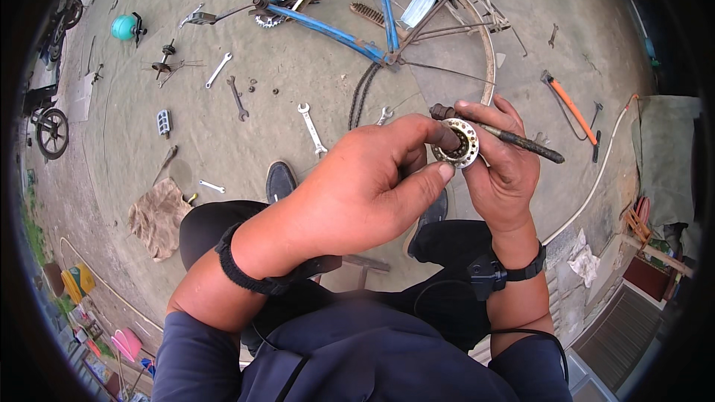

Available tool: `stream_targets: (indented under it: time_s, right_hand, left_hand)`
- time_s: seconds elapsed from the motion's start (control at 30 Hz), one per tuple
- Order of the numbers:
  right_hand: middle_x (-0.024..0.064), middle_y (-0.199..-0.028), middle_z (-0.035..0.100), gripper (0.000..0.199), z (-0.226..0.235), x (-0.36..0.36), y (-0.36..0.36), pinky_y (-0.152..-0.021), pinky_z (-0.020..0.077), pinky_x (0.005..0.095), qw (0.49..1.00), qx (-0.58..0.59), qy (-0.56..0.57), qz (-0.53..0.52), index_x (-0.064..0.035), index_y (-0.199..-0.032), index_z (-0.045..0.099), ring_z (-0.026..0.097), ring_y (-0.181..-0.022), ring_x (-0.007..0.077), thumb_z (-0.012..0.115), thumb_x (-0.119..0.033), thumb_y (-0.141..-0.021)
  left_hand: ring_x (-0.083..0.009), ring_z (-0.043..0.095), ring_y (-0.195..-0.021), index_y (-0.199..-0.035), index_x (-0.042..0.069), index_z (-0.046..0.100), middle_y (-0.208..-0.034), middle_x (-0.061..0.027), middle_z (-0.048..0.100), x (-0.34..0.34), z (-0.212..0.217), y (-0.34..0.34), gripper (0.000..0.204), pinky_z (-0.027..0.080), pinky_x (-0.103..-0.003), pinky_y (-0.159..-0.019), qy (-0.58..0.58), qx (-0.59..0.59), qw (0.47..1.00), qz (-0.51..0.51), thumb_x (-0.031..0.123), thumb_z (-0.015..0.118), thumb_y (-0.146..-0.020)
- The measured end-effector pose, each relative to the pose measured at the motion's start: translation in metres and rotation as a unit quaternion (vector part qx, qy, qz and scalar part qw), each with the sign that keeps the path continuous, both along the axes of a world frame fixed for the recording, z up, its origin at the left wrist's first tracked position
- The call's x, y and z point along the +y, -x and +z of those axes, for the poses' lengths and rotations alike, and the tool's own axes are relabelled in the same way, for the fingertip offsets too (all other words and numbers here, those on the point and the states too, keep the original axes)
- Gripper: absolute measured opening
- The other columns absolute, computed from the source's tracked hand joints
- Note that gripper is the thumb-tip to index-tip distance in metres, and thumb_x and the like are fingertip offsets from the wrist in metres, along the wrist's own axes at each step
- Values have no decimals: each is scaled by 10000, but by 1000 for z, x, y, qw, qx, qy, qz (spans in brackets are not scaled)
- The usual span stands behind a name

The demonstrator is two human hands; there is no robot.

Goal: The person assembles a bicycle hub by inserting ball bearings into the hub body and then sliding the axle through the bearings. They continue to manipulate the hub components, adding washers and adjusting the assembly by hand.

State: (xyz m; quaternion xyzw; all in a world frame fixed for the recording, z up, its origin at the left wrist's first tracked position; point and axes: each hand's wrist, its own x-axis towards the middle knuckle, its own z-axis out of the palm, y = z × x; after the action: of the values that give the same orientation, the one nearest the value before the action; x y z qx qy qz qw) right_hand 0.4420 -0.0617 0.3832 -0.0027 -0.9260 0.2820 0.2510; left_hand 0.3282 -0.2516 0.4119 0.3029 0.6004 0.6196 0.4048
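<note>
In front of my knees, a silvery bicycle wheel hub [468, 146] is held between both hands, its round flange with small holes facing left. My left hand [372, 186] has its index finger pushed into the hub's greasy opening, and its thumb rests at the flange's edge. From the other side my right hand [506, 171] grips the hub, its fingers hiding most of the barrel. Also in the right hand, across the fingers, lies a dark greasy rod [521, 141] with a thicker left end, which looks like an axle.
Beyond my hands a blue bicycle frame [328, 26] lies with a bare wheel rim. Wrenches [311, 130], a pedal [164, 123], a chain [363, 97] and a brown rag [159, 217] lie around the ground sheet. An orange-handled hammer [572, 108] is at right.
</note>
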Motion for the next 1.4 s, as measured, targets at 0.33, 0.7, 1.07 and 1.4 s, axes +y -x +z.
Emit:
stream_targets:
  time_s: [0.33,0.7,1.07,1.4]
  right_hand:
    - [47,-1078,778,356,-1,-4,5,-1061,484,508,999,24,-20,-31,-107,-995,771,728,-1040,209,820,36,-673]
    - [47,-1072,780,372,0,-5,6,-1054,492,506,999,21,-29,-30,-108,-1001,769,732,-1030,208,826,37,-663]
    - [32,-1076,781,335,4,-6,5,-1061,495,489,999,2,-23,-44,-102,-1006,788,721,-1053,197,836,-11,-687]
    - [36,-1083,781,335,2,-5,5,-1055,500,491,999,10,-23,-35,-97,-1007,788,721,-1061,195,845,-27,-685]
  left_hand:
    - [-101,497,-567,-1166,-18,643,-628,-33,545,1,2,0,223,393,-306,-522,8,-9,1000,-11,102,652,-978]
    - [-22,522,-829,-1277,-25,596,-949,14,652,0,5,4,256,452,-209,-705,47,-86,994,-50,60,615,-1037]
    - [-37,549,-817,-1247,-22,610,-933,-2,659,-2,1,3,232,464,-218,-690,47,-16,999,-17,40,622,-1025]
    - [-112,474,-564,-1136,-10,649,-656,-48,563,3,-6,-4,194,396,-307,-522,-3,31,999,25,77,666,-963]
